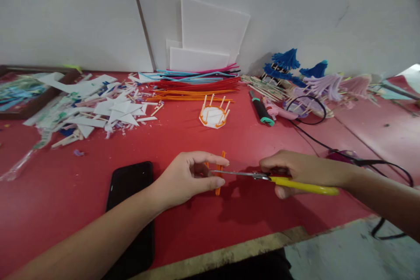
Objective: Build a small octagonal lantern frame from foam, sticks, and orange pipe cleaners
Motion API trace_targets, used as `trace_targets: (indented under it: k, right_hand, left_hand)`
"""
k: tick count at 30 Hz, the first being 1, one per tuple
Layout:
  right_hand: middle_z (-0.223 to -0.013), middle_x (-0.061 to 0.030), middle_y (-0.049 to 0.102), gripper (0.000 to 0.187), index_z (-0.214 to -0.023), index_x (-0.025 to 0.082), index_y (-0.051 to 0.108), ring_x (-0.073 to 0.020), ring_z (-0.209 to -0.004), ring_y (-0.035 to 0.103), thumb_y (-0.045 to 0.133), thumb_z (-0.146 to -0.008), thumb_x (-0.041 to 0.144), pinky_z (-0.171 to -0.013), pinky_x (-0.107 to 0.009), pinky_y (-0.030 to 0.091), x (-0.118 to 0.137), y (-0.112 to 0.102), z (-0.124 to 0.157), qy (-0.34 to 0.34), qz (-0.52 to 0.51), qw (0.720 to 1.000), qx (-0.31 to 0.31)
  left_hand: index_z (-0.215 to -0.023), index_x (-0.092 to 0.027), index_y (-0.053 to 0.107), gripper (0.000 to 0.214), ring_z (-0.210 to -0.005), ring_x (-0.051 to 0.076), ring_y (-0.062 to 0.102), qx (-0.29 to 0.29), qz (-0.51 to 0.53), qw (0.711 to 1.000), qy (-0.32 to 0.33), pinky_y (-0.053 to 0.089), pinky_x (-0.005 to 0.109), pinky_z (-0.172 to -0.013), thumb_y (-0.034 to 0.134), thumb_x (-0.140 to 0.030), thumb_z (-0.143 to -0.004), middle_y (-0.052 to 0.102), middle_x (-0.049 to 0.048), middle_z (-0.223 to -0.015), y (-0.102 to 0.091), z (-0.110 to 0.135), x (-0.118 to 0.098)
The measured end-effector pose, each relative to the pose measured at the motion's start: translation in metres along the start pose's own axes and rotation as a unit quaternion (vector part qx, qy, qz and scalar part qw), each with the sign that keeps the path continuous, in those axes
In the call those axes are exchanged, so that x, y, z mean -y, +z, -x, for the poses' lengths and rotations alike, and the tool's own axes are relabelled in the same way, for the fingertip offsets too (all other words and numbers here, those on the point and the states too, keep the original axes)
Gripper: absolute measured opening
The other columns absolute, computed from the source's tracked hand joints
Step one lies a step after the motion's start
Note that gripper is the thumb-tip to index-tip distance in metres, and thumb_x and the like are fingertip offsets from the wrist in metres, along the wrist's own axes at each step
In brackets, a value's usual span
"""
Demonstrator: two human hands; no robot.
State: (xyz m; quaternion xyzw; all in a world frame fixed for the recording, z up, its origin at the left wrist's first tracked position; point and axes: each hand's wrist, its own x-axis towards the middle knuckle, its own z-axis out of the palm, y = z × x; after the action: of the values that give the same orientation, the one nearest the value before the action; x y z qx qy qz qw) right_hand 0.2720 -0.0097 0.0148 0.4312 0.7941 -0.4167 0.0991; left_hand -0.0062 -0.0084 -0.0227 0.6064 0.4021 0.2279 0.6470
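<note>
Red desk point(183, 140) set against a white wall, with white foam boards point(210, 30) leaning at the back and a flat bundle of coloured straws point(197, 85) in front of them.

Near the front edge, the left hand point(187, 179) pinches a short orange straw piece point(223, 155) between thumb and forefinger, the other fingers curled in behind. The piece stands nearly upright just above the desk. A 2nd orange bit shows inside the pinch; whether it is separate cannot be told.

The right hand point(295, 170) is closed around the yellow handles of a pair of scissors point(256, 176). The 2 blades look nearly closed and cross the piece about halfway up, close to the left fingertips.

By its look the piece is very light, thin-walled and hollow. It should flex and flatten under a hard squeeze, and its smooth skin may slip or roll. A gentle pinch just beside the blades, on the longer part, would likely steady it best.

A black phone point(131, 183) lies under the left forearm. Further back stand a small white base point(214, 117) ringed with upright sticks, a heap of white scraps point(108, 109) on the left and a black cable point(315, 140) on the right.
</note>
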Motion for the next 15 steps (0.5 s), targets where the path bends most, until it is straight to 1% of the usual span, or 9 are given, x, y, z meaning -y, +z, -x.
trace_targets:
  k: [4, 8, 11, 15]
  right_hand:
    - [-0.065, 0.0047, 0.041, 0.052, -0.070, 0.018, 0.045, -0.0098, -0.058, 0.036, 0.055, -0.075, 0.069, -0.052, -0.023, 0.023, -0.0025, -0.0016, -0.0012, -0.002, -0.009, 1.000, 0.010]
    - [-0.066, 0.0038, 0.045, 0.048, -0.072, 0.018, 0.047, -0.0105, -0.059, 0.039, 0.058, -0.075, 0.065, -0.054, -0.023, 0.025, -0.0016, -0.0017, -0.0023, 0.006, 0.009, 1.000, 0.010]
    - [-0.067, 0.0033, 0.048, 0.045, -0.073, 0.017, 0.051, -0.0109, -0.060, 0.042, 0.060, -0.075, 0.062, -0.054, -0.023, 0.027, 0.0004, 0.0001, -0.0030, 0.014, 0.012, 1.000, 0.007]
    - [-0.064, 0.0030, 0.053, 0.040, -0.071, 0.016, 0.056, -0.0110, -0.060, 0.045, 0.064, -0.075, 0.055, -0.055, -0.023, 0.030, 0.0041, 0.0031, -0.0041, 0.022, 0.015, 1.000, -0.011]
  left_hand:
    - [-0.102, -0.021, 0.070, 0.035, -0.062, 0.010, 0.055, 0.004, 0.004, 1.000, -0.008, 0.042, 0.021, -0.058, 0.075, -0.030, -0.068, 0.066, 0.0003, -0.072, -0.0004, -0.0003, 0.0015]
    - [-0.102, -0.021, 0.070, 0.035, -0.062, 0.010, 0.056, 0.006, 0.010, 1.000, -0.008, 0.043, 0.021, -0.059, 0.075, -0.029, -0.069, 0.066, -0.0005, -0.071, -0.0010, -0.0015, 0.0017]
    - [-0.102, -0.021, 0.069, 0.035, -0.062, 0.009, 0.057, 0.010, 0.015, 1.000, -0.016, 0.043, 0.020, -0.058, 0.075, -0.029, -0.069, 0.066, -0.0012, -0.070, -0.0015, -0.0023, 0.0019]
    - [-0.102, -0.021, 0.069, 0.036, -0.065, 0.011, 0.058, 0.000, 0.022, 1.000, -0.017, 0.046, 0.022, -0.063, 0.076, -0.028, -0.067, 0.067, 0.0003, -0.075, -0.0015, -0.0026, 0.0027]
